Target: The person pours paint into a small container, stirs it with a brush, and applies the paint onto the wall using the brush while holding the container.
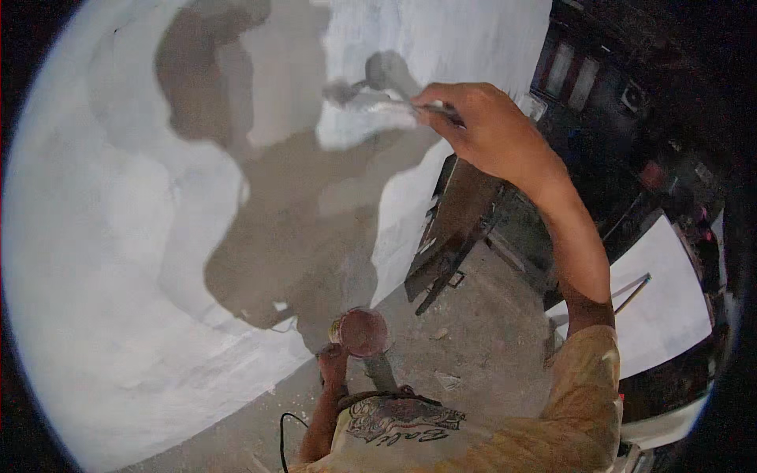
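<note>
My right hand (485, 127) is raised at the upper right of centre and grips the thin handle of a blurred tool, most likely a paintbrush (349, 94). The tool's far end lies over the pale wall (118, 236), touching or close to it; which one cannot be told. Low in the picture, my left hand (335, 360) holds a round container (364, 333) with a reddish inside, at its left edge. What the container holds is unclear. Shadows of my head and arm fall across the wall.
A concrete floor (473, 331) runs along the wall's foot. Dark boards or a panel (461, 207) stand by the wall's right edge. At the right a white sheet or board (662, 319) has a thin stick (633, 292) on it. A black cable (282, 437) loops at my left.
</note>
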Demonstrator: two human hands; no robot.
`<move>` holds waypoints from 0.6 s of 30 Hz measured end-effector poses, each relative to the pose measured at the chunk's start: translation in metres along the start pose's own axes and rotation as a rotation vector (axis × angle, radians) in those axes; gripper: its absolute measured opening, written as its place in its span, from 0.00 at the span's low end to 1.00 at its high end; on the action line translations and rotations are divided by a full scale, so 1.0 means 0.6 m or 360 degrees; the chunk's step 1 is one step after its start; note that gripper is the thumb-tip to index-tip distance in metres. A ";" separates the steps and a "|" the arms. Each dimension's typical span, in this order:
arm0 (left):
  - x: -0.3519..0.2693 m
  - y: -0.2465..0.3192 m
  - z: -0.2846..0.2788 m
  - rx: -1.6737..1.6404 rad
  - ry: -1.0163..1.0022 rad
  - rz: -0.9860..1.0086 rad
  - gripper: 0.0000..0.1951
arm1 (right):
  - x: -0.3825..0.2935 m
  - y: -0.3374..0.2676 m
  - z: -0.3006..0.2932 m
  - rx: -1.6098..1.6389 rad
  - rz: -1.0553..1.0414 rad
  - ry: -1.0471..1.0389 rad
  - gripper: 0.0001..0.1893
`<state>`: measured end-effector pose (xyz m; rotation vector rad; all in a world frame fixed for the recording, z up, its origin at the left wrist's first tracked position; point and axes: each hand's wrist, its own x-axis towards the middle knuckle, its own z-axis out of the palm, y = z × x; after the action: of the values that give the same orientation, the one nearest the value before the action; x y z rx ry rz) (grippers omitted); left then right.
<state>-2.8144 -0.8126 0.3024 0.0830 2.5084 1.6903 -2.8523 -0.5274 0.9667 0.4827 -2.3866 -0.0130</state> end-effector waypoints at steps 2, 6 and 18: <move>0.009 -0.039 -0.033 -0.0050 0.0105 0.0111 0.18 | 0.025 -0.029 -0.027 0.0183 -0.0006 -0.0144 0.11; 0.002 -0.033 -0.024 -0.0258 0.0151 0.0003 0.17 | 0.075 -0.015 -0.059 -0.0043 -0.0176 -0.0114 0.14; 0.028 -0.129 -0.040 -0.0319 0.0238 0.0069 0.18 | 0.140 -0.009 -0.059 -0.0056 0.0055 0.0739 0.13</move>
<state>-2.8324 -0.8618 0.2386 -0.0079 2.4371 2.0256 -2.8861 -0.5572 1.0460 0.3795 -1.9350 0.0660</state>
